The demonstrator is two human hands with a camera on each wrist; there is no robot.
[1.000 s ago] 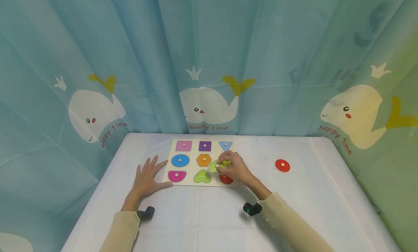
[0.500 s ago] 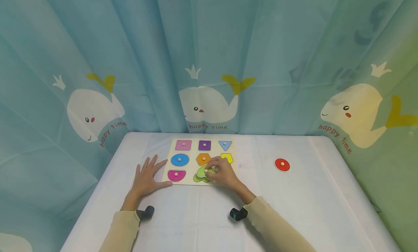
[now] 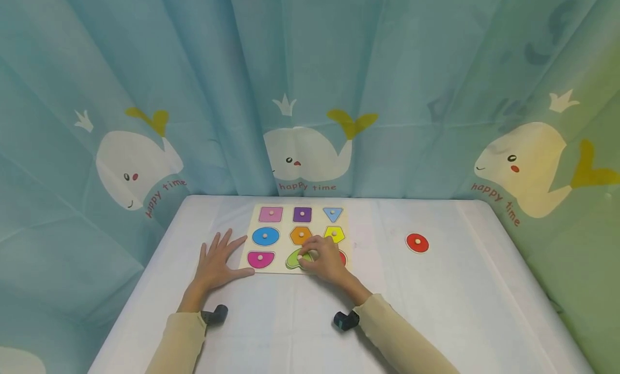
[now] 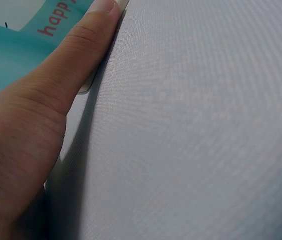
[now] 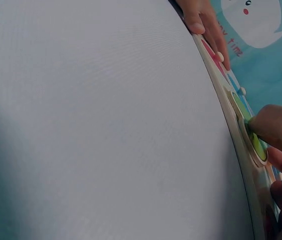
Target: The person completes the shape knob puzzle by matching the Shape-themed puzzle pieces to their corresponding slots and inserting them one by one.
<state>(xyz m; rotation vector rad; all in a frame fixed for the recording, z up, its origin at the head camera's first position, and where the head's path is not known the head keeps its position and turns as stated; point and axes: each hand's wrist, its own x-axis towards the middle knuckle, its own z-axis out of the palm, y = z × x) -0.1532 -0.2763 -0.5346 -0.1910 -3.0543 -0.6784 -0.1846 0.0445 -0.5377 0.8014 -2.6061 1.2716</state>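
A shape puzzle board (image 3: pixel 282 267) with colored knobbed pieces lies on the white table. My right hand (image 3: pixel 325 260) pinches the knob of a green heart-shaped piece (image 3: pixel 293 259), which lies over the heart spot in the front row, slightly off it. In the right wrist view the green heart piece (image 5: pixel 256 145) stands a little above the board's face, under the thumb. My left hand (image 3: pixel 216 262) is spread flat at the board's left edge, thumb and fingertips touching it. Its thumb (image 4: pixel 76 45) lies along the board's edge in the left wrist view.
A round red knobbed piece (image 3: pixel 417 243) lies apart on the table to the right. A red spot (image 3: pixel 343 257) on the board is partly hidden behind my right hand. Behind the table hangs a blue curtain (image 3: pixel 319 67) with whale prints.
My right hand has carried the green heart piece left and down from near the yellow shape to the heart spot. The left hand has stayed in place.
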